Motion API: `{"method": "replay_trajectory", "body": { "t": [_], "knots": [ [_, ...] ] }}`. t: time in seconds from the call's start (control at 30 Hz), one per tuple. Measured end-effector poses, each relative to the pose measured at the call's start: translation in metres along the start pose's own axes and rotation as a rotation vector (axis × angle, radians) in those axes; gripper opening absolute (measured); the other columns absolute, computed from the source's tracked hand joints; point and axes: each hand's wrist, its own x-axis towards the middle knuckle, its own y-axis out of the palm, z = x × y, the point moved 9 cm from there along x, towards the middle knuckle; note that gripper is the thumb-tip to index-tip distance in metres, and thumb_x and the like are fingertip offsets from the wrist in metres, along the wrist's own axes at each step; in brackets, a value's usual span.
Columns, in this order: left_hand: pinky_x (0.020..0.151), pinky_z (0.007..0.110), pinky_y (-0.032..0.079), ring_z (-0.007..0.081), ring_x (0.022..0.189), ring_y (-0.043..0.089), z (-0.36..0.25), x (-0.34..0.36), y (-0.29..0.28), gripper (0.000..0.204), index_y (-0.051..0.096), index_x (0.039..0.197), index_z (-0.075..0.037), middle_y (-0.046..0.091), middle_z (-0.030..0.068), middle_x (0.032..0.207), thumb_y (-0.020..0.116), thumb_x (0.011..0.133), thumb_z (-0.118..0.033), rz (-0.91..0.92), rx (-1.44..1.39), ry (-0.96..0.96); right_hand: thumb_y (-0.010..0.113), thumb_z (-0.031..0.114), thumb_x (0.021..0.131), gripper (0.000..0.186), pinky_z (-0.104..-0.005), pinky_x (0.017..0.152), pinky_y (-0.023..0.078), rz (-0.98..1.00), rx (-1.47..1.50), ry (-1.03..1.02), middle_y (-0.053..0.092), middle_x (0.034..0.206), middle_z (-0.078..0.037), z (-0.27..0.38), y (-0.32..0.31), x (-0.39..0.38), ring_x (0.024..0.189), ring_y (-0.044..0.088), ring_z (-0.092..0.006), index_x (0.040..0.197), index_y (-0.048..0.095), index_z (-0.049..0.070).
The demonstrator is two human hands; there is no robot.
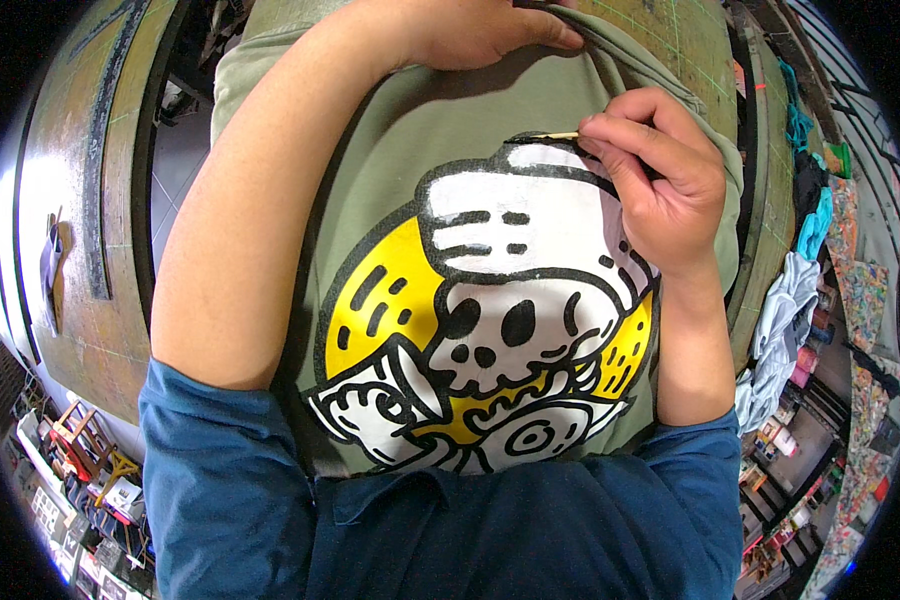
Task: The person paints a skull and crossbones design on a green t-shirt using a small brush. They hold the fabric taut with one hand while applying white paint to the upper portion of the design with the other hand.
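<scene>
An olive-green T-shirt (370,120) lies over the board, printed with a white, yellow and black cartoon skull design (490,330). My right hand (660,180) pinches a thin pale stick (560,134); its dark tip touches the black outline above the white upper shape. My left hand (490,28) rests on the shirt's upper part, thumb stretched rightward, the other fingers mostly beyond the top of the view.
A greenish board (110,350) with a dark strip is at left, past a gap. Hanging cloths (785,330), paint containers (775,438) and metal racks line the right. Wooden-framed items (80,445) sit lower left.
</scene>
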Motion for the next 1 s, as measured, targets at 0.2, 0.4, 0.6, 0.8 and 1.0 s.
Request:
{"method": "replay_trajectory", "body": {
  "t": [0.2, 0.4, 0.6, 0.8, 1.0],
  "knots": [
    [0.073, 0.028, 0.050, 0.0101, 0.075, 0.059, -0.007, -0.004, 0.000, 0.014, 0.072, 0.101, 0.002, 0.072, 0.0074, 0.082, 0.068, 0.093, -0.010, 0.026, -0.040, 0.071, 0.072, -0.014, 0.075, 0.022, -0.0240, 0.061, 0.049, -0.002, -0.018, -0.026, 0.063, 0.080, -0.006, 0.002, -0.001, 0.000, 0.070, 0.062, -0.0145, 0.092, 0.075, 0.000],
    [0.072, 0.028, 0.050, 0.0102, 0.075, 0.059, -0.010, -0.007, -0.003, 0.014, 0.072, 0.101, 0.001, 0.072, 0.0079, 0.081, 0.068, 0.093, -0.010, 0.016, -0.003, 0.041, 0.072, -0.013, 0.074, 0.022, -0.0242, 0.061, 0.048, -0.004, -0.039, -0.031, 0.063, 0.080, -0.005, 0.002, -0.001, 0.001, 0.070, 0.061, -0.0142, 0.091, 0.075, 0.001],
    [0.072, 0.028, 0.049, 0.0102, 0.074, 0.058, -0.008, -0.006, -0.003, 0.015, 0.072, 0.102, 0.001, 0.071, 0.0075, 0.080, 0.068, 0.093, -0.010, 0.017, -0.004, 0.054, 0.073, -0.013, 0.074, 0.022, -0.0244, 0.062, 0.048, -0.033, -0.040, -0.065, 0.064, 0.081, -0.006, 0.007, -0.008, 0.001, 0.071, 0.062, -0.0149, 0.091, 0.075, 0.001],
    [0.070, 0.028, 0.049, 0.0093, 0.074, 0.057, 0.000, 0.001, 0.001, 0.015, 0.072, 0.101, 0.002, 0.070, 0.0062, 0.079, 0.068, 0.093, -0.010, 0.020, -0.023, 0.056, 0.070, -0.017, 0.078, 0.021, -0.0241, 0.069, 0.054, -0.002, -0.050, -0.085, 0.064, 0.089, -0.010, 0.008, -0.010, 0.001, 0.078, 0.063, -0.0165, 0.096, 0.073, -0.006],
    [0.069, 0.028, 0.048, 0.0095, 0.072, 0.056, 0.002, -0.001, 0.000, 0.014, 0.072, 0.099, 0.002, 0.068, 0.0058, 0.076, 0.068, 0.093, -0.010, 0.017, -0.029, 0.002, 0.076, -0.011, 0.073, 0.023, -0.0243, 0.062, 0.048, -0.051, -0.103, -0.108, 0.064, 0.082, -0.006, 0.011, -0.015, 0.003, 0.072, 0.062, -0.0151, 0.092, 0.076, 0.002]
  ]
}}
